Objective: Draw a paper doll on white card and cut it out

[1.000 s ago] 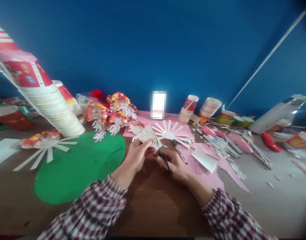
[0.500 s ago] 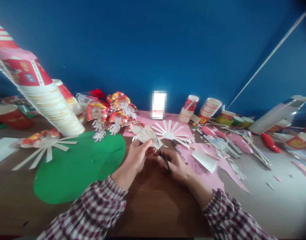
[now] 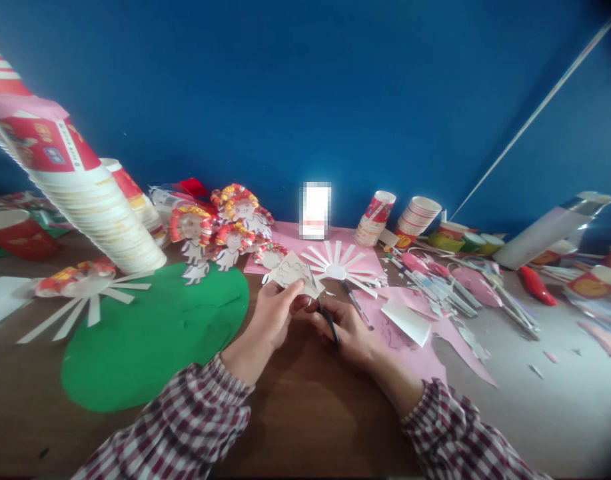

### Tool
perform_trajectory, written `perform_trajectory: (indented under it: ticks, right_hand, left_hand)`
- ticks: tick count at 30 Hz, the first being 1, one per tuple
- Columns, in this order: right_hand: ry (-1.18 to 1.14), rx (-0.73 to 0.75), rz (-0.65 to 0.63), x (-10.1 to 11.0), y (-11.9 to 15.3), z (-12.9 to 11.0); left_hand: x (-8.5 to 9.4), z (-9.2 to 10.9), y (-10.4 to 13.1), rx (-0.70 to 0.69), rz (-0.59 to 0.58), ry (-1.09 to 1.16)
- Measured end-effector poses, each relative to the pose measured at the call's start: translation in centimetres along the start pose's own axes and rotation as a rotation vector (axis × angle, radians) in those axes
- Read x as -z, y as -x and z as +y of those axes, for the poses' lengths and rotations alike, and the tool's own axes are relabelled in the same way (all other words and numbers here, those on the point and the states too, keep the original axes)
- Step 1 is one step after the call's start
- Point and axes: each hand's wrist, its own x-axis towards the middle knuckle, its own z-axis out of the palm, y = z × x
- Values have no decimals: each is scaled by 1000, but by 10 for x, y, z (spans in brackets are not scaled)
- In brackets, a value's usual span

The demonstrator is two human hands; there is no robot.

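Note:
Pinched between thumb and fingers of my left hand (image 3: 275, 310) is a small piece of white paper (image 3: 291, 272) with dark outlines drawn on it. My right hand (image 3: 348, 328) is closed round the dark handles of a pair of scissors (image 3: 329, 325), whose blades point up at the paper's right edge. The two hands nearly touch at the fingertips. Just behind them a white fringed cup (image 3: 336, 271) lies spread like a flower on pink paper (image 3: 285, 235). A dark pen (image 3: 358, 305) rests right of the scissors.
A green sheet (image 3: 160, 333) lies on the left, beside another fringed cup (image 3: 88, 287). Tall stacked cups (image 3: 95, 200) lean at the left. Decorated paper figures (image 3: 230, 247) stand behind. Cup stacks (image 3: 418, 217), pink scraps (image 3: 465, 347) and a red object (image 3: 536, 285) are at the right.
The view has shifted slightly, so the objects on the left appear a little further left. Both hands keep their hold, with almost no visible movement of the paper or the scissors.

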Motion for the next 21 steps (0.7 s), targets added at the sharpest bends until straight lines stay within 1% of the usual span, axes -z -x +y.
perform_trajectory:
  ticks: [6,14,21]
  right_hand:
    - [-31,15,10,-2,-1,2]
    - [-33,42,13,-2,-2,4]
    - [9,45,17,-2,-2,2]
  left_hand:
    - [-3,0,3,6,11,10]
    - [-6,0,6,9,72,46]
    - [-6,-1,6,17,60,50]
